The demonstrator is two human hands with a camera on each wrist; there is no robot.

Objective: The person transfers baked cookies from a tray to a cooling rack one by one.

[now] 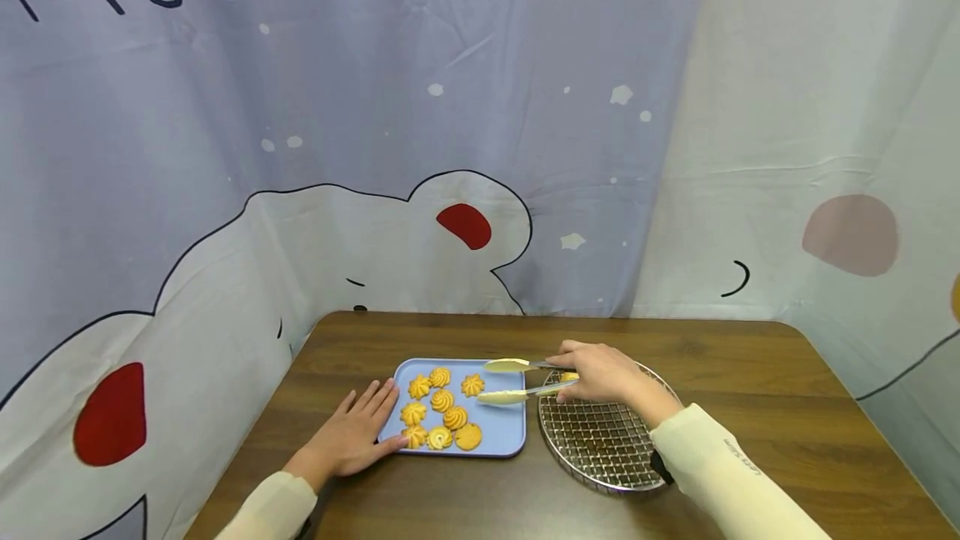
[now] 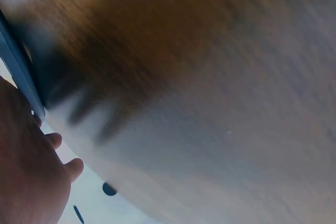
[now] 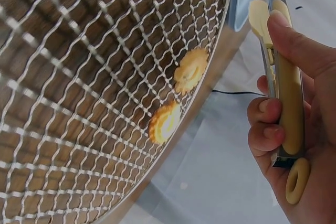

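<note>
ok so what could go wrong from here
The cream-tipped metal tongs might crumble the star-shaped golden cookie beside their spread tips if squeezed hard. Other golden cookies crowd together on the blue rectangular tray, so a sideways sweep could knock them. Two ridged golden cookies sit near the rim of the round metal wire rack; a bump could tip them off.

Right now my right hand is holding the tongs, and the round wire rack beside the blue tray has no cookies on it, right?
Not quite: the round wire rack isn't bare. The right wrist view shows two cookies on it, near its rim. The rest holds: tongs in your right hand, rack beside the blue tray.
</note>
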